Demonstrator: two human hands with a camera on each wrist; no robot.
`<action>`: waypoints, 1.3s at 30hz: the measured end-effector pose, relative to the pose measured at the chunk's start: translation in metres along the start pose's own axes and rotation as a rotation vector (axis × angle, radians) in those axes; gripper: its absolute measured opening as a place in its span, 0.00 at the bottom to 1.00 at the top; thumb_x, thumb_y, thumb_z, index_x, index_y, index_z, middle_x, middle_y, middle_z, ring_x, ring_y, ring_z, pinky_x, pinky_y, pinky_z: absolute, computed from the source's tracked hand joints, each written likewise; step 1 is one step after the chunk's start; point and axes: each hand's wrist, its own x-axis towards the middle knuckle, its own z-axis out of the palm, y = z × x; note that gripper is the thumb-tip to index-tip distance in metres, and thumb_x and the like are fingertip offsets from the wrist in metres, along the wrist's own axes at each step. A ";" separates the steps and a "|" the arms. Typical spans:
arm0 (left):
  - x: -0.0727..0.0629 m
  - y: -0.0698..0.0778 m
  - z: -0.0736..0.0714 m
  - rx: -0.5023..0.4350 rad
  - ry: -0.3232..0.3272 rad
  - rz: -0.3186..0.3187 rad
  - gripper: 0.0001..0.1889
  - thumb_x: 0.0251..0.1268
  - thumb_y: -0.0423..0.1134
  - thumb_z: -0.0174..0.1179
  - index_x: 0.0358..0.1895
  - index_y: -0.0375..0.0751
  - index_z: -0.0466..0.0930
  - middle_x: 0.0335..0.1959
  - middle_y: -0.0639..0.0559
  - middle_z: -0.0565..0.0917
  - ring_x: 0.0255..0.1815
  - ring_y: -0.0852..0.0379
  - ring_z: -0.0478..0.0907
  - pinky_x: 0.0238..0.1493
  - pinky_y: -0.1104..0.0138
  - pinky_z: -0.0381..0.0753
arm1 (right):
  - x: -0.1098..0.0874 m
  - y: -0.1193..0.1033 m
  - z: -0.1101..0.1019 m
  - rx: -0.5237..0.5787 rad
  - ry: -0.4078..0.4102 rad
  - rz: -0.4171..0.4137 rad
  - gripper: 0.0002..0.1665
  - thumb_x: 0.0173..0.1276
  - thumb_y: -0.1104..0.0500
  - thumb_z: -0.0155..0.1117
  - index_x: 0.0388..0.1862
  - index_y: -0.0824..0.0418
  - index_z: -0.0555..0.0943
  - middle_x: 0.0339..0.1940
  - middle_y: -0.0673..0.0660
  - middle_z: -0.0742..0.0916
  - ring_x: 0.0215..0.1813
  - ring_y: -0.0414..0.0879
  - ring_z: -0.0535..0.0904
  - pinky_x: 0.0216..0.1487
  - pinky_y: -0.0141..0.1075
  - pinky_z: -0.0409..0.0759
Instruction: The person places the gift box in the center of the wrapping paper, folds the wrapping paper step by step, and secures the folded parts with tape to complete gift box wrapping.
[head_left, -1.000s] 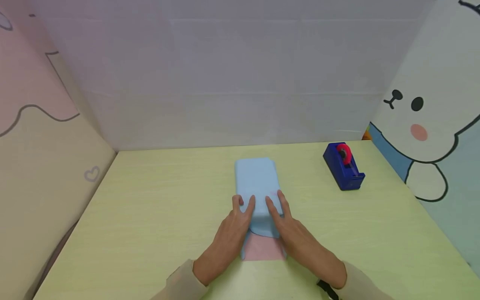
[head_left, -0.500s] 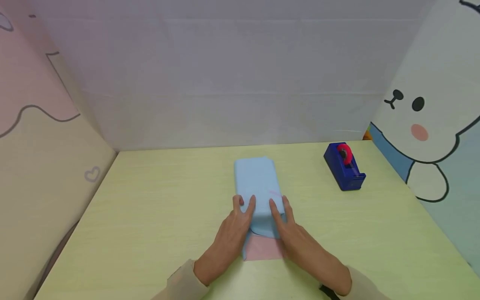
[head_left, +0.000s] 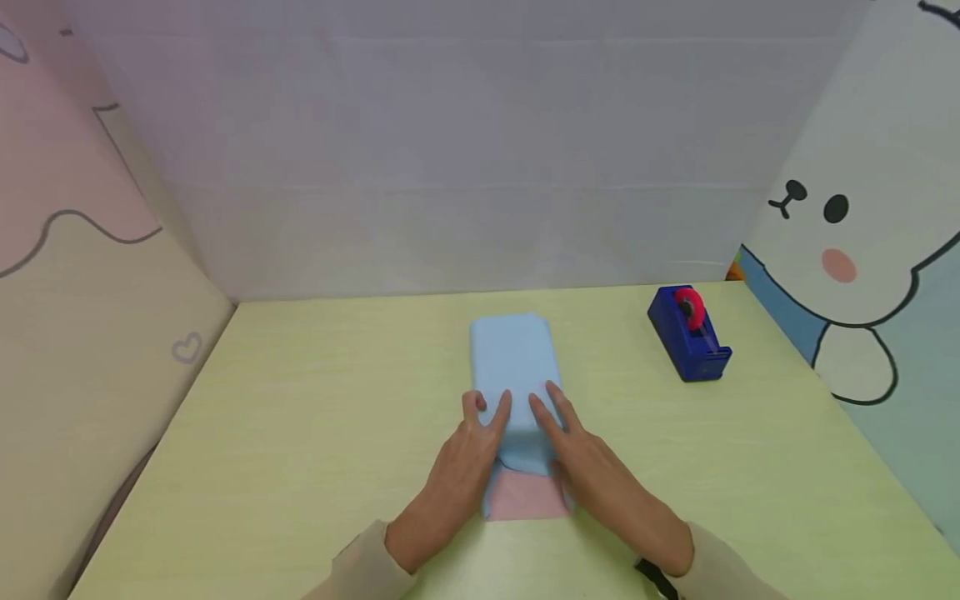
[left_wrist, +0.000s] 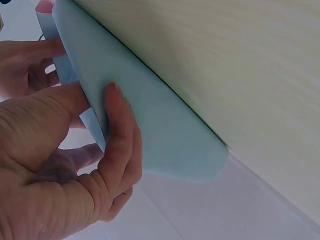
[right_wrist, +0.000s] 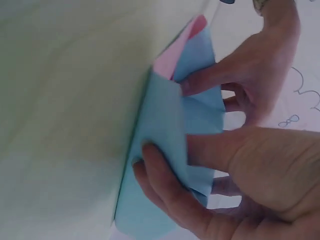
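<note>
A box-shaped package [head_left: 513,350] in light blue paper lies lengthwise on the table, its near end unfolded. The paper's pink inner side [head_left: 527,497] shows as a flap toward the person. My left hand [head_left: 467,462] grips the left side of that end. In the left wrist view its thumb goes behind the edge of the blue paper [left_wrist: 165,135], while its fingers press the outer face. My right hand [head_left: 596,471] pinches the right side; in the right wrist view its thumb is inside the fold [right_wrist: 172,107] and its fingertips [right_wrist: 152,152] lie outside.
A dark blue tape dispenser [head_left: 688,333] with a red-cored roll stands at the back right of the pale table [head_left: 337,375]. A whitish wall [head_left: 480,167] rises behind, and side panels with cartoon drawings flank the table.
My right hand shifts slightly right and nearer, then back left and away along the package edge. My left hand stays nearly still, and the package keeps its place.
</note>
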 end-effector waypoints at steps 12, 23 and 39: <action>-0.016 0.008 -0.013 0.017 -0.164 -0.075 0.48 0.54 0.23 0.70 0.79 0.38 0.56 0.11 0.52 0.64 0.10 0.58 0.59 0.11 0.70 0.59 | 0.001 0.001 0.005 -0.066 0.029 -0.011 0.39 0.64 0.82 0.60 0.75 0.67 0.68 0.76 0.73 0.67 0.17 0.37 0.61 0.19 0.31 0.70; -0.013 0.007 -0.018 -0.099 -0.282 -0.099 0.50 0.58 0.22 0.66 0.81 0.30 0.45 0.12 0.51 0.66 0.11 0.58 0.62 0.13 0.67 0.63 | 0.002 -0.001 0.006 -0.096 0.043 -0.003 0.41 0.60 0.82 0.65 0.73 0.68 0.69 0.75 0.73 0.68 0.16 0.40 0.65 0.19 0.33 0.73; -0.006 0.001 -0.010 -0.006 -0.185 -0.061 0.45 0.58 0.20 0.66 0.79 0.29 0.55 0.13 0.49 0.68 0.11 0.57 0.63 0.13 0.68 0.62 | 0.004 0.001 0.010 -0.134 0.053 -0.001 0.41 0.60 0.81 0.67 0.73 0.66 0.70 0.74 0.72 0.68 0.17 0.41 0.65 0.18 0.32 0.73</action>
